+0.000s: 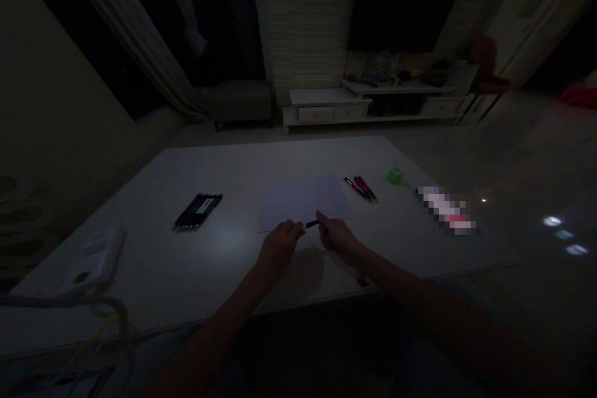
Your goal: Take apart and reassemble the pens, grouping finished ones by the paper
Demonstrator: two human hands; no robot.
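Observation:
A dark pen [311, 223] with a pale end spans the gap between my two hands, just over the near edge of the paper. My left hand [281, 244] is closed on its left end. On its right end, my right hand [336, 235] is closed too, thumb on top. Beneath and beyond lies a white sheet of paper [286, 199], its right part covered in lines of writing. Several red-and-black pens [361, 189] lie right of the paper. To the left is a row of dark pens [198, 211] side by side.
The white table [242, 273] carries a small green cube-like object [395, 175] and a blurred-out phone-like object [445, 210] at right. A white pack [96, 258] lies at the left, near a curved chair rail [116, 305]. A TV cabinet [326, 106] stands beyond. The room is dim.

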